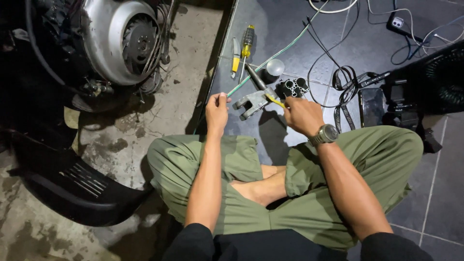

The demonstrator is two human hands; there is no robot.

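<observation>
Green cable [270, 59]: runs across the dark tiled floor [435, 193], its end pinched in the left hand [217, 110] fingers.
Right hand [300, 115]: fingers closed around a yellow-handled tool [274, 100], beside the grey metal part [252, 101].
Nearby: yellow screwdriver [247, 43].

A scooter repair workshop; beside the scooter engine cover [126, 41], stained concrete floor [159, 111]; right of it, screwdrivers [247, 42] and cables [348, 82] on tiles.
</observation>
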